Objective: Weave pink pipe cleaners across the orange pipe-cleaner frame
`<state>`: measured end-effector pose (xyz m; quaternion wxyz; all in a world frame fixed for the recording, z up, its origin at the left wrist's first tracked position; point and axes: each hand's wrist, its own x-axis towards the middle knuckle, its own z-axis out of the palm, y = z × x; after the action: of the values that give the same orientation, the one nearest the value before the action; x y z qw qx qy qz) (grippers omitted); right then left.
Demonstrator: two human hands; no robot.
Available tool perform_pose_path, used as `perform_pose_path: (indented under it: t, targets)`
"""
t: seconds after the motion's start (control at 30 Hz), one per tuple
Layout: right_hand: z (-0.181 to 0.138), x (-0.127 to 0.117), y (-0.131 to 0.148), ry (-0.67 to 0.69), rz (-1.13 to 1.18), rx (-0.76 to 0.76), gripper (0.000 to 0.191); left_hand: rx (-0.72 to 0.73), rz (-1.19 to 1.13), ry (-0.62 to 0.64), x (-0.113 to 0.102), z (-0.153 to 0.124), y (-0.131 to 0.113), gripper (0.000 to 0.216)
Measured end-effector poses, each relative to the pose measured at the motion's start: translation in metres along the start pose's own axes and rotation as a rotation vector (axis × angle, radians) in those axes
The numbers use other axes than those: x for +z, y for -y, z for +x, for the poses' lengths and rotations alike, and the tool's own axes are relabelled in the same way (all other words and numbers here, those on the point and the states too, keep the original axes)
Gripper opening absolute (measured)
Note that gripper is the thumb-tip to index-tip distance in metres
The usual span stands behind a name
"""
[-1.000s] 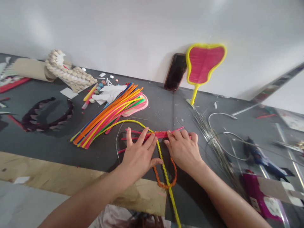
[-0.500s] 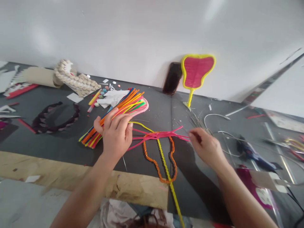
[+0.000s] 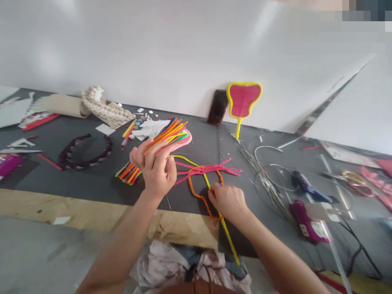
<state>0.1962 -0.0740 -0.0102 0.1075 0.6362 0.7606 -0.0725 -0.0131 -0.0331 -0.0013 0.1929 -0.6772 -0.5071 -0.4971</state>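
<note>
My right hand [image 3: 228, 201] is closed around a yellow twisted pipe cleaner stem [image 3: 231, 241], where it crosses an orange crimped pipe cleaner loop [image 3: 196, 195]. Several pink pipe cleaners [image 3: 216, 168] lie crosswise over the top of the loop and stem. My left hand [image 3: 157, 169] has its fingers bent but apart, over a bundle of coloured pipe cleaners [image 3: 174, 130] and beside the pink ones' left ends. It hides the bundle's middle; nothing shows gripped in it.
Against the white wall lean a phone [image 3: 218, 107] and a pink-and-yellow paddle shape [image 3: 244, 100]. Wires [image 3: 265, 173], a glue gun [image 3: 309, 185], a purple device [image 3: 306, 220] and scissors [image 3: 357, 179] lie right. A dark braided headband [image 3: 85, 161] lies left.
My right hand has left the right ends of the pink pipe cleaners and come down and left onto the yellow stem. My left hand stays near the bundle; the view has shifted slightly.
</note>
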Motion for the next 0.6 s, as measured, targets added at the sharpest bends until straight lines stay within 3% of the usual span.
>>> perform_pose_path:
  t: [0.13,0.27,0.43,0.6]
  targets:
    - [0.000,-0.002,-0.017,-0.067,0.226,0.091,0.020,-0.006,-0.053,-0.151,-0.020,0.004,-0.002,0.032]
    - [-0.004,-0.007,-0.052,-0.251,0.859,0.001,0.028,-0.139,-0.191,-0.228,-0.039,0.006,-0.011,0.039]
    - [-0.004,-0.016,-0.080,-0.181,1.624,-0.052,0.038,-0.323,-0.516,0.013,-0.030,0.004,-0.027,0.036]
    - [0.005,-0.018,-0.079,-0.022,1.955,-0.288,0.037,-0.249,-0.530,0.230,-0.008,0.016,-0.037,0.036]
